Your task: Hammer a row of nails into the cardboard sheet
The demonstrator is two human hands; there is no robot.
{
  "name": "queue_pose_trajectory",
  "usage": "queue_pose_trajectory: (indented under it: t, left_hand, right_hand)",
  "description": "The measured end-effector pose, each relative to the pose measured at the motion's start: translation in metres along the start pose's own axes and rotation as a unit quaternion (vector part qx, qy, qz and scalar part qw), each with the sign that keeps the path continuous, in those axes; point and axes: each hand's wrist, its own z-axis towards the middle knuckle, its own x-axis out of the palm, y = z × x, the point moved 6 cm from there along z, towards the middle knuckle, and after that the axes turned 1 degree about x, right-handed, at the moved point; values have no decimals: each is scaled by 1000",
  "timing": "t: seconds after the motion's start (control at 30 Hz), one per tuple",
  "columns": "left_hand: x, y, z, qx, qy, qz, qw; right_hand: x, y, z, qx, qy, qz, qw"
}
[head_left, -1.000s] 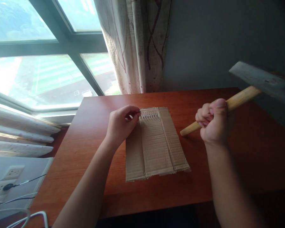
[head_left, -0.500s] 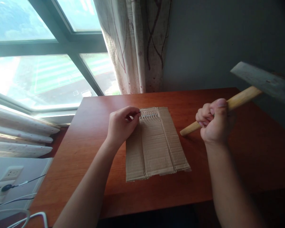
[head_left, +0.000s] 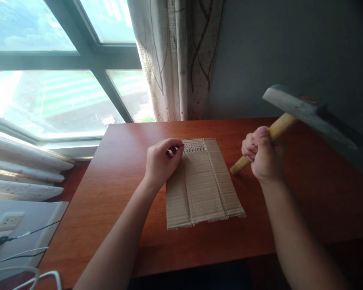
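My right hand (head_left: 264,155) is wrapped round the wooden handle of a hammer (head_left: 278,125), raised to the right of the cardboard. The hammer's metal head (head_left: 308,112) points up and away, slightly blurred. A flat sheet of corrugated cardboard (head_left: 202,189) lies on the table. Near its far edge, small nails (head_left: 195,148) stand in rows. At the left end of these rows my left hand (head_left: 163,161) is closed in a pinch, thumb against forefinger, on a thin nail that the fingertips mostly hide.
The reddish-brown wooden table (head_left: 115,193) reaches to a dark wall (head_left: 275,52). A window (head_left: 66,96) and a patterned curtain (head_left: 175,60) stand behind it. Lower left, cables (head_left: 48,274) and a wall socket (head_left: 10,221) with a plug sit beside the table edge.
The hammer and my right hand have moved left and somewhat nearer the cardboard. My left hand keeps its pinch at the nail rows. The whole view has shifted slightly.
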Motion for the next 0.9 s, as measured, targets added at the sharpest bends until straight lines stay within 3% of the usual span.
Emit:
queue_pose_trajectory:
  t: [0.13,0.27,0.47,0.63,0.9]
  left_hand:
    - [2,-1,0,6,1,2,1000]
    - [3,-1,-1,7,0,-4,1000]
    - [4,3,-2,5,8,-14,1000]
    - [5,3,-2,3,6,-9,1000]
    - [5,3,-1,7,14,-2,1000]
  right_hand:
    - [13,-10,4,106,80,-59,989]
    - [30,-17,1,223,189,-125,948]
    - [59,-2,-1,231,333,-184,895]
    - [70,19,-1,226,355,-174,890]
    - [71,14,-1,228,359,-220,878]
